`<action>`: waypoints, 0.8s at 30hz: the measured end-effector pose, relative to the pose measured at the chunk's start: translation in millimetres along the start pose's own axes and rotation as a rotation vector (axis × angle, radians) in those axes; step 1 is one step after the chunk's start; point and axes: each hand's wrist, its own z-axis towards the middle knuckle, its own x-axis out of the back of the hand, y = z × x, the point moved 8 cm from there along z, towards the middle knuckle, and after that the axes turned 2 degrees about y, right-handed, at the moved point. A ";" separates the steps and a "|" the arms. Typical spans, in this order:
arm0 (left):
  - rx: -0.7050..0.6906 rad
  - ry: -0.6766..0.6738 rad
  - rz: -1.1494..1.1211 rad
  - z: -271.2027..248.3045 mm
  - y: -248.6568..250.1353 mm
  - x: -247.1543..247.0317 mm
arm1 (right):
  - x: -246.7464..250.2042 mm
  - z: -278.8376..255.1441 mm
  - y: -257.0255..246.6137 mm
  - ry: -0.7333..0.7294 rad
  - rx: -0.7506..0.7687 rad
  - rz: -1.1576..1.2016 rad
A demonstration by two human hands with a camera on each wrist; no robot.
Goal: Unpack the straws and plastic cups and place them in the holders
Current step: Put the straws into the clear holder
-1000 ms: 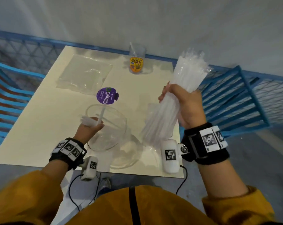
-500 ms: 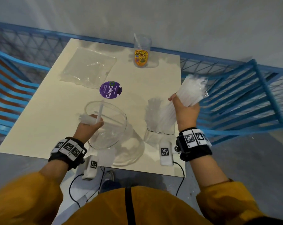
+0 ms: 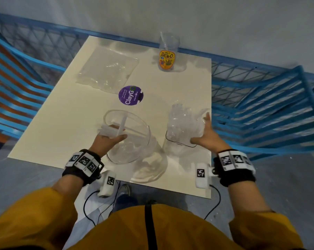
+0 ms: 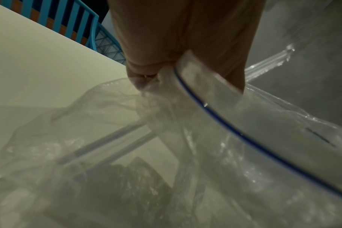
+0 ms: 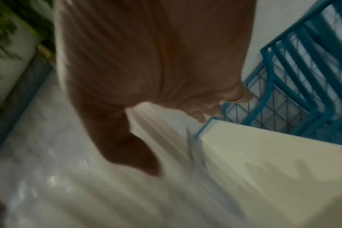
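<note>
The right hand, fingers spread, steadied the straws in the holder near the table edge at 3 o'clock; a nudge could have tipped it, while the left hand gripped loose straws

"Stik-O" stands on the clear jar's orange label; "ClayGo" on the round purple lid.

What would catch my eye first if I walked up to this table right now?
Probably the big bunch of clear straws standing in a clear holder at the near right of the cream table, with the right hand spread against it. Next, the left hand pinching a few straws at the rim of a wide clear bowl. Beyond lie a purple ClayGo lid and a Stik-O jar.
</note>
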 end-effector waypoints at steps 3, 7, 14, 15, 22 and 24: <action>0.042 -0.011 0.029 -6.1 -0.1 0.6 | 48.4 -29.3 -26.2 0.082 0.052 -0.143; -0.045 -0.088 -0.017 -9.1 8.4 -4.1 | 59.8 -83.9 -122.4 0.258 0.496 0.050; -0.115 -0.226 -0.095 -4.3 -2.9 -6.0 | -138.0 -53.4 -141.8 -0.159 0.289 0.249; -0.120 -0.248 -0.065 -2.8 -6.4 -7.0 | -154.4 -45.0 -134.0 -0.171 0.228 0.205; -0.151 -0.253 -0.011 3.0 -19.7 -4.9 | -166.2 -15.6 -95.0 0.069 -0.094 0.586; -0.136 -0.220 -0.015 5.4 -23.0 -1.3 | -166.3 -16.3 -93.1 -0.002 -0.057 0.482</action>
